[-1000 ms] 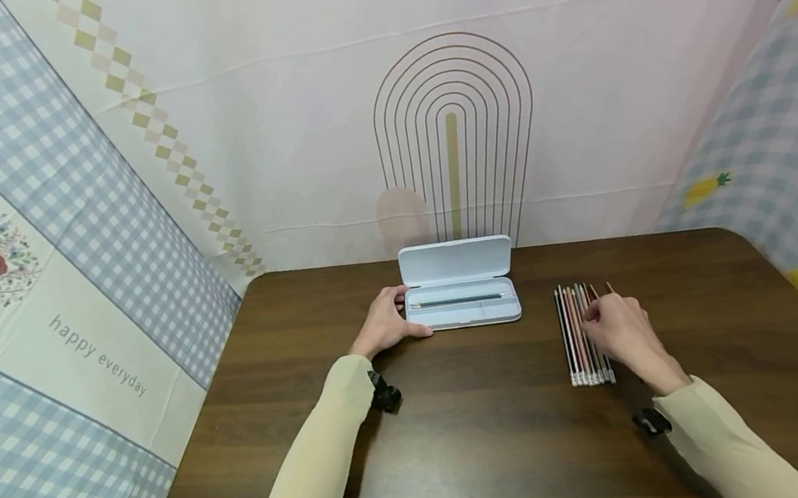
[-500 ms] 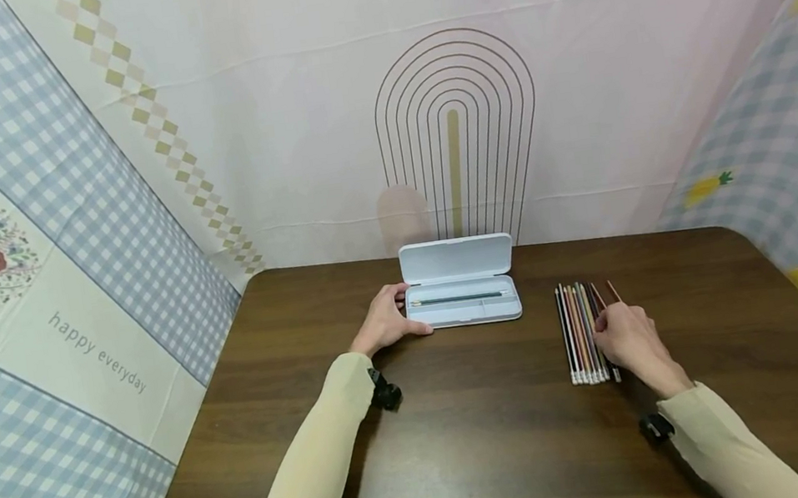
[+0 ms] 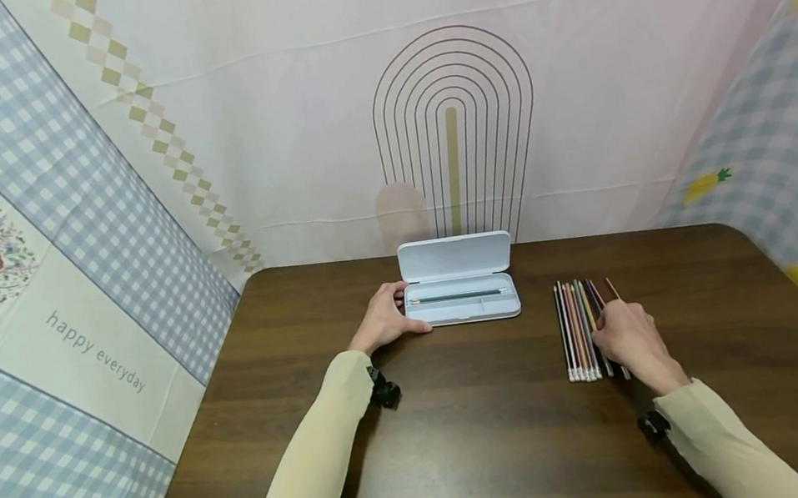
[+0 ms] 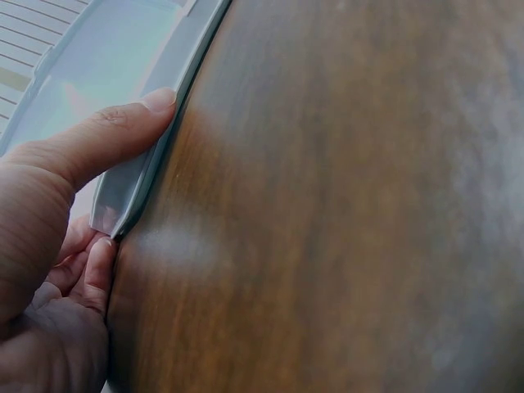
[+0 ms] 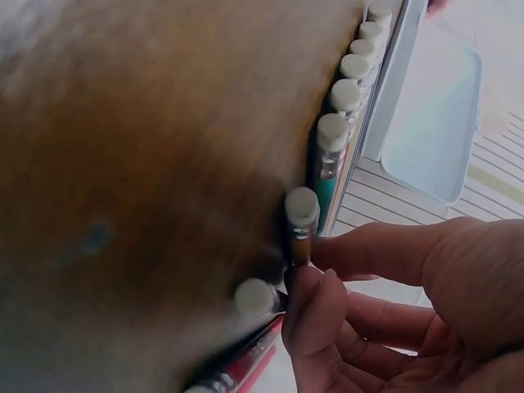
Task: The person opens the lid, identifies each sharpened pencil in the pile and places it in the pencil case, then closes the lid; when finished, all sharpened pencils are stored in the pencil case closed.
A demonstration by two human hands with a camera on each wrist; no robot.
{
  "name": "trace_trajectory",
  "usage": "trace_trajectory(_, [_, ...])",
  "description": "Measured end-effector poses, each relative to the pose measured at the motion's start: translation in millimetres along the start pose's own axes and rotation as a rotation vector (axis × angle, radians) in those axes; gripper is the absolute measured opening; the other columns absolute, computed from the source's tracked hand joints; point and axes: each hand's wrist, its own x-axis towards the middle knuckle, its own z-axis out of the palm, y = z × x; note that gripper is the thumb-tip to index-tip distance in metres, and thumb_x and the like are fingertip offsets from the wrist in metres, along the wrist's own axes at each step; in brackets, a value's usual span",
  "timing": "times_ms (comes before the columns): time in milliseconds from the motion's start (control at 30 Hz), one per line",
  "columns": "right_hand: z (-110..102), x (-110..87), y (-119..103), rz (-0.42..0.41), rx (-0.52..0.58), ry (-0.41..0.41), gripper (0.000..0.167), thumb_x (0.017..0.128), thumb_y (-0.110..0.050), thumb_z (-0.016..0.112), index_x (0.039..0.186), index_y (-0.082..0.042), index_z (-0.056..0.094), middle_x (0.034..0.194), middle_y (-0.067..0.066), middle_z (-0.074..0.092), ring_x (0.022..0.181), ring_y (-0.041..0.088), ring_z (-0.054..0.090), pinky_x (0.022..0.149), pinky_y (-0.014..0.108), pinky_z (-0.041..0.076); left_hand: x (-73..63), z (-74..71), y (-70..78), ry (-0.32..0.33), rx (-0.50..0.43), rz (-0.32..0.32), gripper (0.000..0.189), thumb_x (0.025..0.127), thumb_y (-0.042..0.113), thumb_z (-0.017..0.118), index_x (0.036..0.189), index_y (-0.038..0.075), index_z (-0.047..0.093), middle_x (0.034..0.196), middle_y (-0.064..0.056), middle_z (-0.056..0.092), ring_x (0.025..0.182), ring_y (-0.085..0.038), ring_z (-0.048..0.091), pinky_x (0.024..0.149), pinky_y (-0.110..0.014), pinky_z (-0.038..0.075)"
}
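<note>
An open pale blue pencil case (image 3: 464, 318) stands at the back of the table, lid raised, with one green pencil (image 3: 455, 297) lying lengthwise in it. My left hand (image 3: 383, 318) grips the case's left end; in the left wrist view the thumb lies on its front edge and the fingers curl round the corner. To the right, several pencils (image 3: 575, 335) lie side by side, white erasers towards me. Over the right side of this row, my right hand (image 3: 630, 336) pinches a yellowish pencil (image 5: 301, 209) between thumb and fingers. A dark pencil (image 5: 258, 296) and a red pencil (image 5: 250, 360) lie beside those fingers.
The brown wooden table (image 3: 482, 423) reaches back to a pale patterned cloth (image 3: 309, 143). Checked cloths hang at the left and right. A reddish pencil's end (image 3: 612, 288) sticks out beyond my right hand.
My right hand has shifted slightly right, and the pencils at the row's right end have spread apart. My left hand stays on the pencil case.
</note>
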Motion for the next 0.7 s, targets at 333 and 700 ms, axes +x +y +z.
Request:
trace_trajectory(333, [-0.4,1.0,-3.1,0.016,-0.049,-0.012,0.042,0.096,-0.01,0.067,0.059,-0.013,0.048,0.057,0.001,0.048,0.056,0.022,0.053,0.053,0.033,0.041,0.2,0.2,0.2,-0.001,-0.015,0.003,0.097,0.079,0.024,0.1,0.159,0.002,0.05,0.153,-0.019,0.055,0.137,-0.034,0.059,0.12,-0.047,0.051])
trace_trajectory(700, [1.4,5.3,-3.8,0.029,-0.059,-0.019,0.043,0.097,-0.013,0.07,0.06,-0.012,0.048,0.059,0.002,0.048,0.056,0.021,0.051,0.054,0.034,0.044,-1.6,0.6,1.3,0.007,-0.019,0.003,0.097,0.079,0.025,0.1,0.159,0.002,0.05,0.154,-0.019,0.055,0.137,-0.034,0.06,0.119,-0.047,0.051])
